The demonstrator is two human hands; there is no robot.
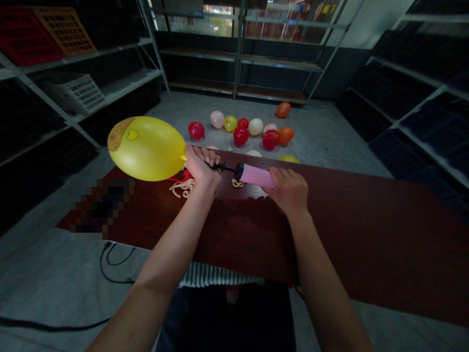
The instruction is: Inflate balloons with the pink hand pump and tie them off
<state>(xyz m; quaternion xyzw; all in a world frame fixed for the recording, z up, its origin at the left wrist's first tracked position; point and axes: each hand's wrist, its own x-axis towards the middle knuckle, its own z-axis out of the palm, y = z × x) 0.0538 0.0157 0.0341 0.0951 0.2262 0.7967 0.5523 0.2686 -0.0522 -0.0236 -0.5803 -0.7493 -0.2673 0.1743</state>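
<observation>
A large inflated yellow balloon [150, 149] points left, its neck at the fingers of my left hand [203, 168]. That hand is closed around the black handle end of a balloon pump, next to the balloon's neck. My right hand [289, 190] wraps round the pink barrel of the balloon pump [254, 176]. Between my hands a stretch of the black pump rod [229, 168] shows. Below my left hand, uninflated beige balloons [183, 188] lie on the dark brown table [348, 220], with a bit of red beside them. Another small beige piece [238, 183] lies under the pump.
Several inflated balloons [241, 136] in red, white, yellow and orange lie on the floor beyond the table. Metal shelves [238, 58] stand at the back and both sides. A white basket [86, 93] sits on the left shelf. Black cables [110, 274] lie at the lower left.
</observation>
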